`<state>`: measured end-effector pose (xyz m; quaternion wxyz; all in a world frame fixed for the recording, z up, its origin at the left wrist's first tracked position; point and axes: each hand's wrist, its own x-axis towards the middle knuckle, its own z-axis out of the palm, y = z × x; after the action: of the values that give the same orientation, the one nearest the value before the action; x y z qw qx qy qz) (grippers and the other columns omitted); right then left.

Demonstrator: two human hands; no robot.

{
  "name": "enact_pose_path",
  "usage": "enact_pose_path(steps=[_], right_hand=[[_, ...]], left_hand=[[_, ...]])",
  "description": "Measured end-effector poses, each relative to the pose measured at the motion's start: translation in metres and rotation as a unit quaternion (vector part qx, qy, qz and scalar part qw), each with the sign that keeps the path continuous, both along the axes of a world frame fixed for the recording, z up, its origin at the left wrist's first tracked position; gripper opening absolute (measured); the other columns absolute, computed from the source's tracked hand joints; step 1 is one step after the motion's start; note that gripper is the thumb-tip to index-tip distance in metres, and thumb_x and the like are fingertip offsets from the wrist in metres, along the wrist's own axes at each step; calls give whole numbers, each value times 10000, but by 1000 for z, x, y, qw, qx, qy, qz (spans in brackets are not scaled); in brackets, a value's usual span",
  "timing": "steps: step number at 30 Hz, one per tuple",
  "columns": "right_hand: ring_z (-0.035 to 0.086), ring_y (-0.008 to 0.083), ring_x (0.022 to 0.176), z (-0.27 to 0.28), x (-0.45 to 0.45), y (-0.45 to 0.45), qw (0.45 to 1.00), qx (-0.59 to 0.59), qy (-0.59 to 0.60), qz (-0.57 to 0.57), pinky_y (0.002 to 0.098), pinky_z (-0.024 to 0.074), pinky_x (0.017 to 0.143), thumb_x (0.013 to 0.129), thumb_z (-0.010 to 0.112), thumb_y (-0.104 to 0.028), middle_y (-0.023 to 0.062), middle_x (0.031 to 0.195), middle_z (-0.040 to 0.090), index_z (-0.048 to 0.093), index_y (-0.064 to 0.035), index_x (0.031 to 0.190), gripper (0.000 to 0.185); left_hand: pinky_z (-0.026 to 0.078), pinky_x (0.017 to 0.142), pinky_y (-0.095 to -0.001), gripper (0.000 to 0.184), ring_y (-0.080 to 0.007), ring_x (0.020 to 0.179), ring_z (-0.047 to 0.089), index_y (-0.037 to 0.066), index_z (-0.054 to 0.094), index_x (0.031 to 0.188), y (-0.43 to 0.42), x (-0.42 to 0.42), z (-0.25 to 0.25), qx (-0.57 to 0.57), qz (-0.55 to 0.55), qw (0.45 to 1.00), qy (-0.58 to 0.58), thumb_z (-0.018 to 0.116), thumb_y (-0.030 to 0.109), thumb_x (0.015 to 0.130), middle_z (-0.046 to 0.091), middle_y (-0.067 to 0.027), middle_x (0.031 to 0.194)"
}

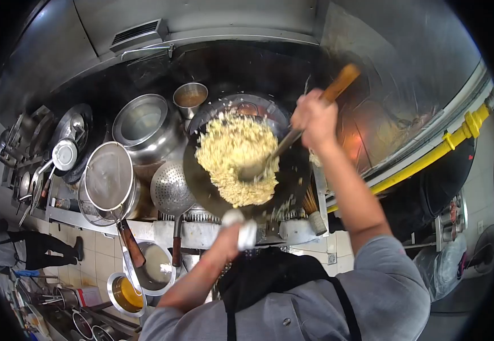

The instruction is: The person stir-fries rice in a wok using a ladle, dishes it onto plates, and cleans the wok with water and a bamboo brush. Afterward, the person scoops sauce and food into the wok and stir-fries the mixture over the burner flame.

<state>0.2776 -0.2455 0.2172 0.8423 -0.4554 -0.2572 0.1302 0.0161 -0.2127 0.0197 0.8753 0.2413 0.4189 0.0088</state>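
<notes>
Centrally on the stove point(201, 233), the black wok point(204, 193) looks heavy and stiff, best held at its near edge through the white cloth point(247, 235) that the left hand point(226, 243) seems to clamp, though the cloth hides the exact grip. Inside, the yellow grains point(235, 148) look light, soft and easily scattered, while the right hand point(318, 117) has its fingers wrapped round the wooden handle point(342, 81) of the ladle point(287, 140), whose bowl is motion-blurred and partly buried.
</notes>
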Motion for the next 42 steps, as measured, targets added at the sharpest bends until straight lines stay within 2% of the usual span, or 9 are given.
enact_pose_path(steps=[4,10,13,20,26,31,36,38,42], right_hand=[[395,115,397,-80,19,32,999,0,6,-51,286,333,391,780,550,6,12,521,398,422,-71,645,201],[358,137,375,80,42,15,991,91,-90,-26,314,346,392,780,570,-36,10,495,359,440,-63,661,179],[327,128,375,119,39,1,987,116,-111,22,323,342,416,817,532,-52,5,492,346,411,-80,648,209],[352,119,357,-65,62,92,997,-70,26,20,299,322,360,821,568,-61,-8,487,354,414,-95,661,224],[351,97,355,-79,62,93,989,-64,-75,-107,277,310,358,810,587,-51,-16,490,375,422,-100,638,243],[298,92,326,11,66,108,991,-96,-33,92,287,229,350,845,561,-71,-43,451,343,428,-121,612,273],[439,132,370,-100,110,135,903,-165,-388,-87,306,337,352,802,584,-48,1,467,408,472,-73,572,257],[396,106,358,-12,74,136,984,-151,-12,98,286,304,345,813,590,-51,-7,470,408,476,-77,579,261],[429,102,381,-54,50,129,988,-26,-145,-51,265,327,370,788,624,-60,17,485,474,477,-56,572,262]], left_hand=[[513,535,-341,192,-199,634,624,26,576,948,29,73,-88,109,22,994,-23,473,185,919,641,-82,806],[536,584,-322,245,-226,745,658,38,528,1133,-5,7,8,136,-6,988,76,466,148,922,656,-101,903],[523,544,-388,145,-239,666,634,70,532,985,49,70,-72,40,52,996,-58,477,183,913,640,-85,847],[530,777,-467,291,-306,905,620,93,515,1144,71,76,-45,-95,-34,981,-166,521,250,899,621,-110,1023],[531,853,-486,404,-352,999,604,69,482,1238,64,79,-75,-93,-1,986,-142,575,258,893,592,-132,1157],[571,756,-452,312,-349,932,638,59,569,1104,75,94,-66,-92,-40,992,-71,546,280,885,640,-132,1039],[570,738,-458,260,-327,884,645,63,567,1059,69,104,-76,-68,-52,995,-52,532,247,880,639,-116,986],[569,725,-461,222,-293,848,646,74,552,1047,68,103,-82,-49,-52,996,-50,508,215,881,637,-103,964],[568,718,-462,225,-257,842,647,81,523,1080,64,107,-81,-59,-18,997,-47,479,179,883,640,-90,947]])
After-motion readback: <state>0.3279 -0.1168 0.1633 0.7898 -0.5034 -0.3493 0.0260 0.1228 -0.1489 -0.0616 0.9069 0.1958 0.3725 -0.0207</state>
